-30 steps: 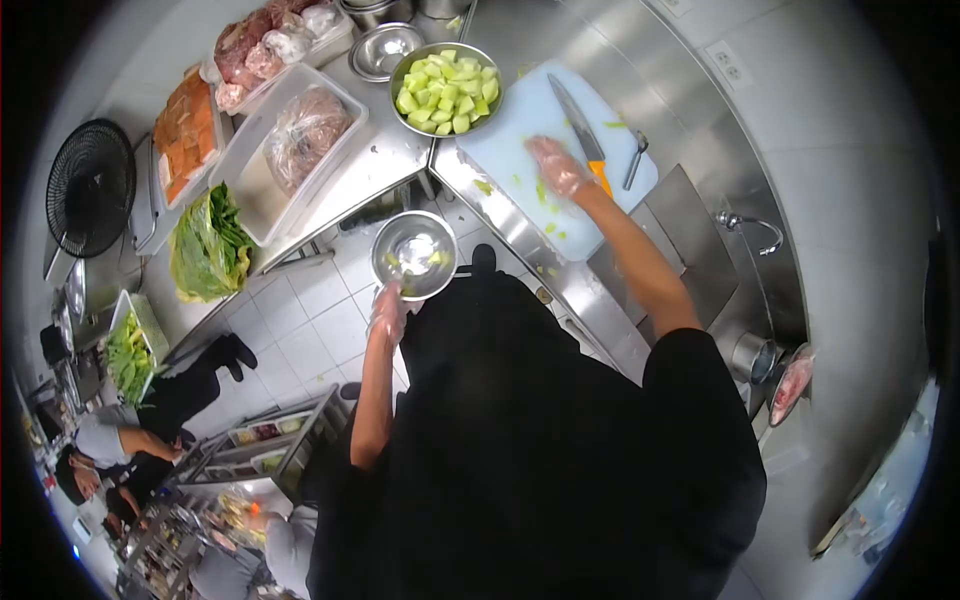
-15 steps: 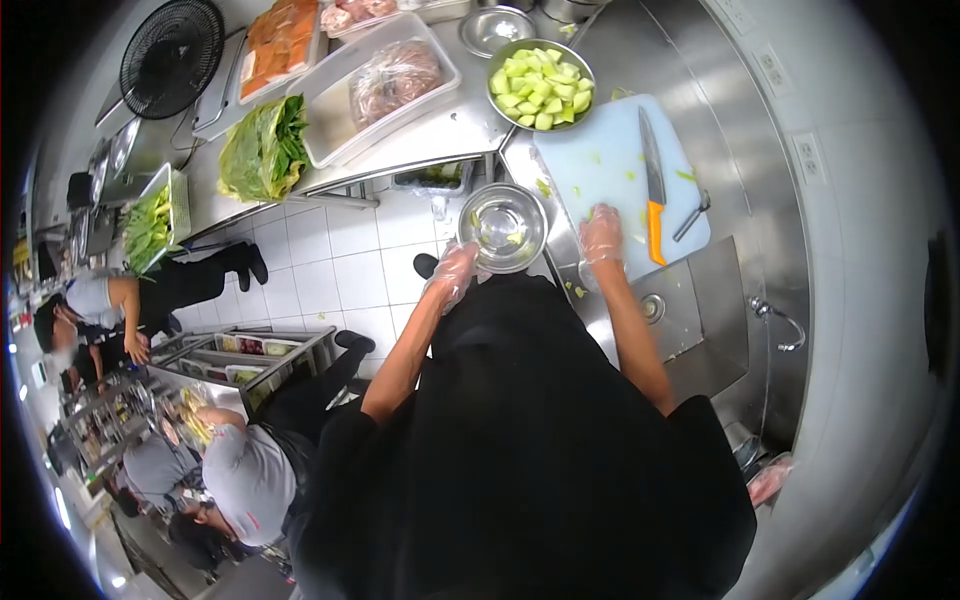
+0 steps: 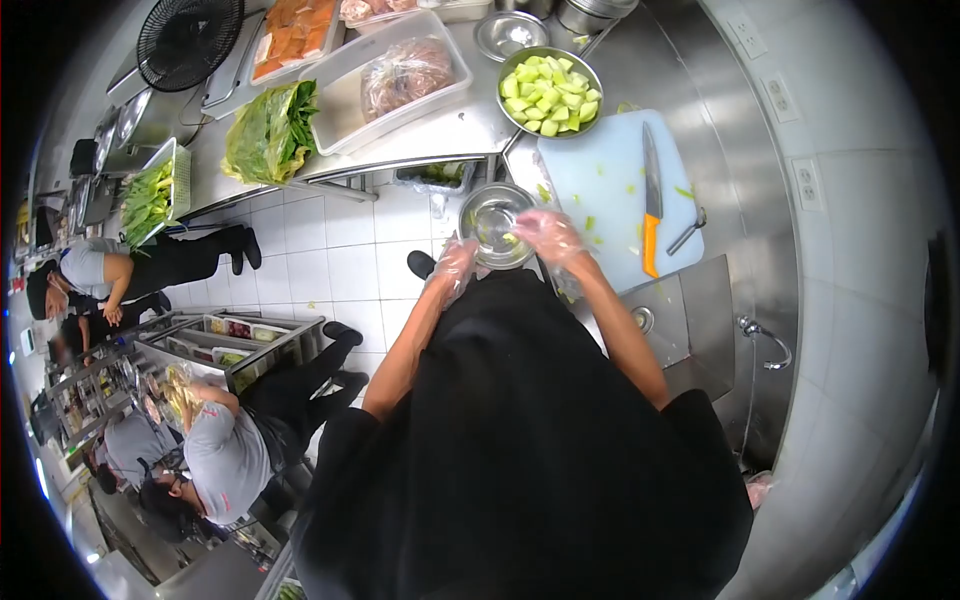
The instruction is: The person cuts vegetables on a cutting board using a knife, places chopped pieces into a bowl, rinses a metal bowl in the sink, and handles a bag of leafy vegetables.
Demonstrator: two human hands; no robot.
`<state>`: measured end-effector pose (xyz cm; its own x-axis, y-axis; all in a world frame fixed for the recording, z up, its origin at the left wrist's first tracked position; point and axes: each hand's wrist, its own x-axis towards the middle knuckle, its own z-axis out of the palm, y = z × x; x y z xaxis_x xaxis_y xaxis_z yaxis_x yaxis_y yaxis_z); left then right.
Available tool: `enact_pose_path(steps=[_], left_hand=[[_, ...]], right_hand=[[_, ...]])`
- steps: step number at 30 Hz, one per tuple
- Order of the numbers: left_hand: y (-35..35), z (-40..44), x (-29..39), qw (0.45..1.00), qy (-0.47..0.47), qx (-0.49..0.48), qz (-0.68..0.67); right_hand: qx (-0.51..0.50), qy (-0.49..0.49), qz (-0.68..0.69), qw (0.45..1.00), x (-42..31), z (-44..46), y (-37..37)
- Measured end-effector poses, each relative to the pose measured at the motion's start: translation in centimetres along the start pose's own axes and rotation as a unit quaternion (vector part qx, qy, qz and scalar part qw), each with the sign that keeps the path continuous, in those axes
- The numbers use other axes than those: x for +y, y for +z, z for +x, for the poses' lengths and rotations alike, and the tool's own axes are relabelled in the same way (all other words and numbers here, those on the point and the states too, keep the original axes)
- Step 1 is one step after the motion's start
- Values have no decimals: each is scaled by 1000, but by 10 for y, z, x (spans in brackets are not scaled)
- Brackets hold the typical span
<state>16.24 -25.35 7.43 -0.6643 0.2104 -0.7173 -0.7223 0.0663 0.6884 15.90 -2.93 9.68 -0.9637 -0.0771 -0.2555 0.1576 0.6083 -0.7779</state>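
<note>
My left hand (image 3: 457,267), in a clear plastic glove, grips the near left rim of a small steel bowl (image 3: 492,228) with a few green scraps in it. Over the bowl's right side is my gloved right hand (image 3: 549,237); its fingers point into the bowl, and what they hold, if anything, is too small to name. To the right lies a pale blue cutting board (image 3: 610,190) with green bits, an orange-handled knife (image 3: 652,195) and a peeler (image 3: 687,232). A steel bowl of cut green pieces (image 3: 549,95) stands beyond the board's left corner.
On the counter at the left are a plastic tub with bagged meat (image 3: 400,85), bagged leafy greens (image 3: 270,135) and a tray of orange fillets (image 3: 295,35). A sink (image 3: 690,320) with a faucet (image 3: 765,342) is at the right. Co-workers (image 3: 225,445) stand at the lower left.
My right hand has moved from the cutting board leftward to over the small bowl. My left hand keeps hold of the bowl, which was farther from the board at first. The camera view has shifted.
</note>
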Motion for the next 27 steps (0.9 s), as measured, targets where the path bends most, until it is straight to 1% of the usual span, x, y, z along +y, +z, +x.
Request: enact_pose_path(steps=[1,3,5,6,7,8,9,10,11,12,13,14,17,20,23,24,27], left_hand=[[0,-2,1,1000,-9,17,-2],[-1,-6,3,998,-28,51,-9],[-12,0,-7,997,-41,63,6],[-15,-2,-8,996,-53,70,14],[-19,-4,-10,995,-67,77,22],[-23,-4,-14,998,-45,50,-7],[-24,-1,-17,997,-43,59,-13],[-25,2,-22,996,-41,71,-23],[-28,6,-30,995,-40,85,-34],[-32,16,-41,995,-26,75,-54],[-35,24,-52,995,-36,76,-46],[-34,24,-53,995,-45,78,-37],[-33,28,-63,996,-67,58,-20],[-27,35,-64,996,-71,45,2],[-24,19,-49,997,-67,28,39],[-23,17,-44,997,-61,18,52],[-29,12,-40,998,9,19,67]], right_hand=[[43,-12,-72,996,4,12,1],[125,-34,-217,968,29,53,4],[64,-64,-323,942,61,85,13],[32,-74,-372,925,67,86,16],[36,-80,-389,917,74,82,25],[41,-86,-405,909,73,80,34],[45,-95,-423,900,75,79,38],[-27,-74,-402,912,78,77,38],[-16,-103,-374,922,89,68,43],[-3,-133,-345,929,102,59,51],[11,-164,-316,934,115,54,54],[-37,-172,-324,929,120,50,52],[-15,-90,-244,966,68,5,23],[-44,-154,-228,960,106,1,31],[-60,-9,-256,965,112,2,44],[-29,11,-236,971,93,-1,31],[-23,-19,-183,983,45,6,5]])
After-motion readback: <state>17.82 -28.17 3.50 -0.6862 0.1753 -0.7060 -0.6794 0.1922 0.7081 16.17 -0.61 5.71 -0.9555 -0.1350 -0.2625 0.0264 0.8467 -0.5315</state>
